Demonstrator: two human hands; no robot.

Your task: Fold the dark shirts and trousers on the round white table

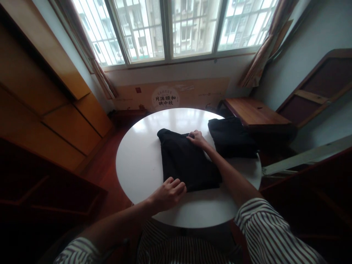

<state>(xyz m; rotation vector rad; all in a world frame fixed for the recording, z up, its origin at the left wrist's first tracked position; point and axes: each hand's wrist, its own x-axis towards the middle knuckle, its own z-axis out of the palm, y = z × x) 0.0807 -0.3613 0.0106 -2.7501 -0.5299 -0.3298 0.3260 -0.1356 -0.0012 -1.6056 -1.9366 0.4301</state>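
A black garment (189, 161), folded into a rough rectangle, lies on the white round table (137, 165). Its far left corner bulges in a thick fold; the exact kind of clothing cannot be made out. My left hand (172, 190) is closed with curled fingers at the near left corner of the cloth. At the far edge, my right hand (196, 138) pinches the fabric, and its forearm crosses over the right side. Beyond that forearm, a second folded black garment (232, 137) rests at the table's right edge.
A wooden low table (255, 112) stands behind on the right, near a framed board (316, 91) leaning on the wall. Wooden cabinets (66, 128) line the left side. Curtained windows (189, 29) are at the back, above a printed banner (132, 95).
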